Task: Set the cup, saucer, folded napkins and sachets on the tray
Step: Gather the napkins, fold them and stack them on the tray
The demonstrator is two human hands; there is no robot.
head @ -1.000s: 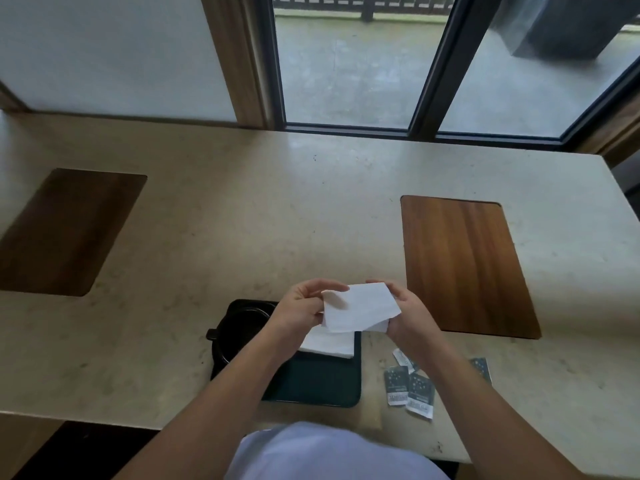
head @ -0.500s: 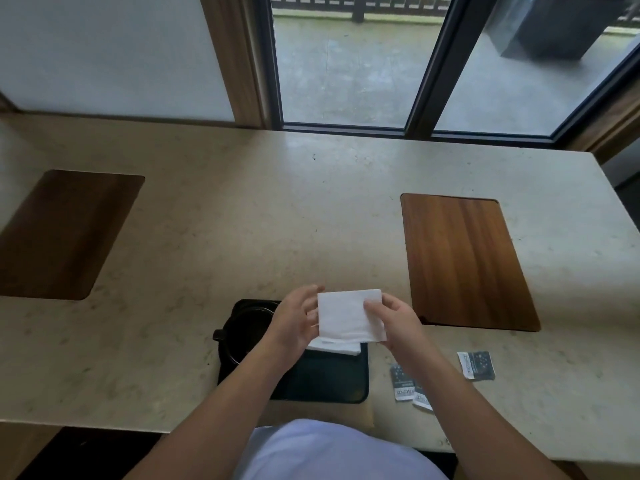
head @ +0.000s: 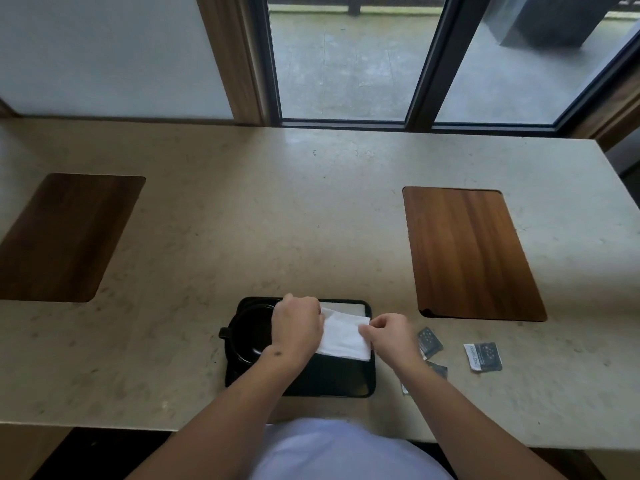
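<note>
1. Two hands meet over a dark rectangular tray (head: 360,386) with rounded corners and a low raised rim.
2. Most of the left hand's (head: 296,329) fingers are hidden under its own back; they curl down onto the left edge of a white folded napkin (head: 343,336), and the exact grip there cannot be made out.
3. Fingers of the right hand (head: 389,336) are bent, pinching the napkin's right edge between thumb and fingertips.
4. Soft and faintly creased, the napkin is a tilted rectangle held low over the tray, between the two hands.
5. Beyond it, past the knuckles, a second white napkin (head: 349,306) lies flat on the tray; only a strip of it shows.
6. Under the left hand and wrist sits a round black cup (head: 247,336), glossy, with a small handle stub poking out to its left. Whether a saucer lies beneath cannot be told.
7. Right of the right hand, dark printed sachets lie on the counter: one (head: 429,342) just beside the wrist, one (head: 482,356) farther right, and two more (head: 438,368) partly hidden by the right forearm.
8. Mottled beige stone forms the counter (head: 277,220), with a wood-grain inlay panel (head: 471,254) set flush, far right of the hands, and a darker one (head: 65,237) far left, cut off by the frame.
</note>
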